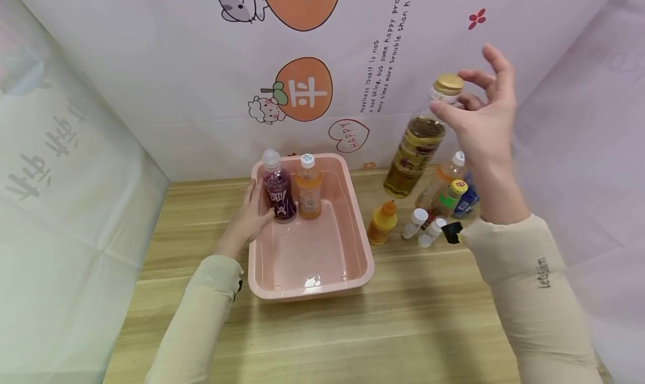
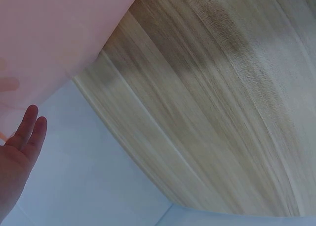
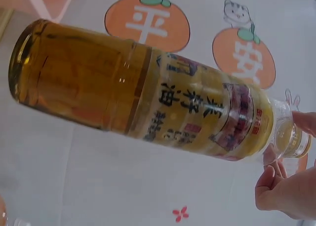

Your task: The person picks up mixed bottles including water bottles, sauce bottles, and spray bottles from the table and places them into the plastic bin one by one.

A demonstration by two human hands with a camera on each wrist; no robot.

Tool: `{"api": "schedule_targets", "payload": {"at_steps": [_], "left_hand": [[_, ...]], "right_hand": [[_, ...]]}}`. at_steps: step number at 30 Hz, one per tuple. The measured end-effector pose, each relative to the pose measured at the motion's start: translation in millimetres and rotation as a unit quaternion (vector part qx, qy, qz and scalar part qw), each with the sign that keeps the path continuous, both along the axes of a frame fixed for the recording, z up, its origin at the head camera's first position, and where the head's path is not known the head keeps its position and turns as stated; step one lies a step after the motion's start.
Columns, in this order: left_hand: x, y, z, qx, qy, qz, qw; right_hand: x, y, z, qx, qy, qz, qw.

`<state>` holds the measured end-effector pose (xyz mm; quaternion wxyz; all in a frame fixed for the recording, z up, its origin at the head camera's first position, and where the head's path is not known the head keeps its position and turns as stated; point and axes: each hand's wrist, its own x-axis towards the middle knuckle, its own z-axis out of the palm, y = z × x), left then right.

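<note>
My right hand (image 1: 486, 118) pinches a tall oil bottle (image 1: 415, 154) near its neck and gold cap. The bottle hangs tilted in the air, right of a pink plastic basin (image 1: 312, 261); amber liquid and a yellow label show in the right wrist view. My left hand (image 1: 249, 216) holds the basin's left wall, thumb over the rim and fingers outside. In the left wrist view those fingers (image 2: 32, 132) lie nearly straight beside the pink wall. Inside the basin, at its back left, stand a purple drink bottle (image 1: 280, 196) and an orange drink bottle (image 1: 309, 191).
Right of the basin stand a yellow squeeze bottle (image 1: 382, 224), two small white-capped bottles (image 1: 415, 223), an orange bottle (image 1: 437, 185), a yellow-capped bottle (image 1: 447, 202) and a blue package (image 1: 467, 198). Printed cloth (image 1: 201, 82) hangs around the wooden table (image 1: 322, 345).
</note>
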<state>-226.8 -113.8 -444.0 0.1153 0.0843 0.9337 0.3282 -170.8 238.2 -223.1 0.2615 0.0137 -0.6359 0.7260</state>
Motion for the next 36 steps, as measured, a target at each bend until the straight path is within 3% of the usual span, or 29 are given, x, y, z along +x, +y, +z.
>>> {"api": "schedule_targets", "payload": {"at_steps": [10, 17, 36], "left_hand": [[0.7, -1.4, 0.9, -0.007, -0.008, 0.0, 0.9999], [0.3, -0.7, 1.1, -0.005, -0.013, 0.002, 0.9999], [-0.2, -1.7, -0.6, -0.02, 0.0, 0.003, 0.9998]], "right_hand": [[-23.9, -42.9, -7.4, 0.105, -0.022, 0.04, 0.993], [-39.9, -62.9, -14.9, 0.146, -0.052, 0.054, 0.986], [-74.5, -83.8, -47.6, 0.236, -0.075, 0.063, 0.967]]}}
